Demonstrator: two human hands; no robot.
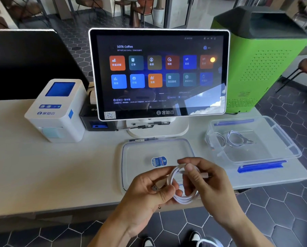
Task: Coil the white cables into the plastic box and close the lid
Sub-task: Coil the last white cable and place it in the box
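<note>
A white cable (182, 198), wound into a small loop, hangs between my hands above the table's front edge. My left hand (149, 195) grips the loop with its USB plug sticking out by the thumb. My right hand (207, 186) pinches the top of the loop near the other plug. The clear plastic box (289, 145) with blue latches sits open at the right, with two coiled white cables (232, 138) inside. Its clear lid (140, 152) lies flat on the table just beyond my hands.
A touchscreen till (159, 72) stands at the middle back, with a white label printer (58, 109) and a black receipt printer (95, 120) to its left. A green machine (261, 61) stands behind the box. The box overhangs near the table's right edge.
</note>
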